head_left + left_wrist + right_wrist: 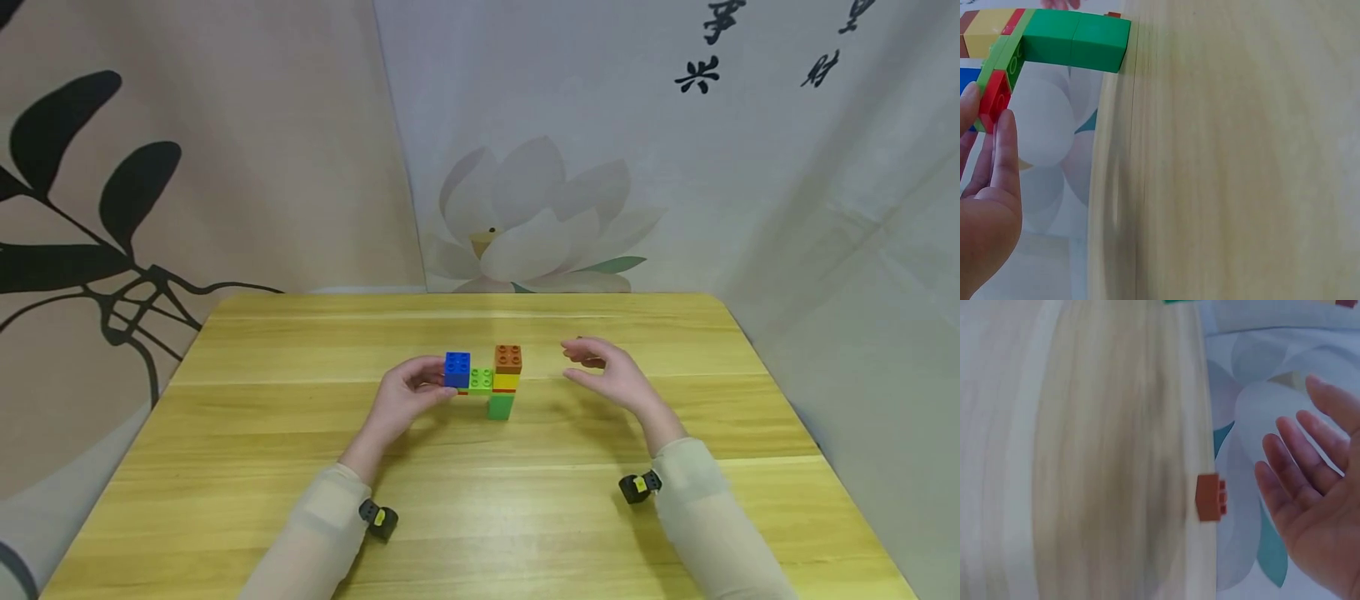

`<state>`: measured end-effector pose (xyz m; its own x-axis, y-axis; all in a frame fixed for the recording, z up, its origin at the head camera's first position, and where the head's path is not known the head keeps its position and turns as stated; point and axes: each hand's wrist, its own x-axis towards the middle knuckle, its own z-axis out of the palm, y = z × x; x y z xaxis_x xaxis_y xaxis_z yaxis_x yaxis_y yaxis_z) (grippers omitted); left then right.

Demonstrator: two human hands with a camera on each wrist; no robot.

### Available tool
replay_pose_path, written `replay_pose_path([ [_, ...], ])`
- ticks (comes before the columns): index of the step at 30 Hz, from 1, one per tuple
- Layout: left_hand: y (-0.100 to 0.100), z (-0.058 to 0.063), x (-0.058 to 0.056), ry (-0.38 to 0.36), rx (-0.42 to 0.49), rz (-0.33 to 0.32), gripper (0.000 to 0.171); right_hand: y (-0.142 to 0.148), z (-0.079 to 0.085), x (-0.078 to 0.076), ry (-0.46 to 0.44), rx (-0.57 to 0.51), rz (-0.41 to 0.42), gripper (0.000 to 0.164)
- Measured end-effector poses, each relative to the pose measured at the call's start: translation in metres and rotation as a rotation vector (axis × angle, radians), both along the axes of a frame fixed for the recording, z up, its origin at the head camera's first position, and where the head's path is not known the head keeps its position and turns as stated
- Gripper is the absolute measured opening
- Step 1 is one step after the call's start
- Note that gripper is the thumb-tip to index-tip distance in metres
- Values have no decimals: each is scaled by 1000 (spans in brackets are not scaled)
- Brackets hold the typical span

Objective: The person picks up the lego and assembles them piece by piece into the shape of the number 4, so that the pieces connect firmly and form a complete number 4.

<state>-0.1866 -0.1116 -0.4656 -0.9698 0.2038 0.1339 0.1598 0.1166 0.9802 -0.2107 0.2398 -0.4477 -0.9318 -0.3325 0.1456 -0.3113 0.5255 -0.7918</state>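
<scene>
A structure of toy building bricks stands near the middle of the table, its green column (1077, 39) downward. Above the column sit a red layer, a yellow brick (506, 382) and a brown brick (507, 358). A light green piece (481, 379) reaches left from it, carrying a blue brick (457, 369) on top and a red brick (995, 100) underneath. My left hand (408, 390) pinches this left end between thumb and fingers. Off to the structure's right, my right hand (607, 375) hovers with fingers spread and nothing in it.
A loose orange-brown brick (1209, 497) lies on the wooden table (480, 517) near the right hand, mostly hidden behind it in the head view. A printed curtain (300, 150) hangs behind the table's far edge.
</scene>
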Motion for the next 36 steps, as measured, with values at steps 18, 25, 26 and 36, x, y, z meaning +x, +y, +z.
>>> replay_pose_path([
  [18,0,0,0,10,4,-9,41,29,-6,-24,-1,131,-87,49],
  [25,0,1,-1,22,20,-18,41,32,-11,-31,-48,144,-119,52],
  [26,0,0,-1,19,18,-17,40,32,-12,-32,-54,145,-121,52],
  [36,0,2,0,4,23,-15,41,35,-32,-42,-132,101,-169,59],
])
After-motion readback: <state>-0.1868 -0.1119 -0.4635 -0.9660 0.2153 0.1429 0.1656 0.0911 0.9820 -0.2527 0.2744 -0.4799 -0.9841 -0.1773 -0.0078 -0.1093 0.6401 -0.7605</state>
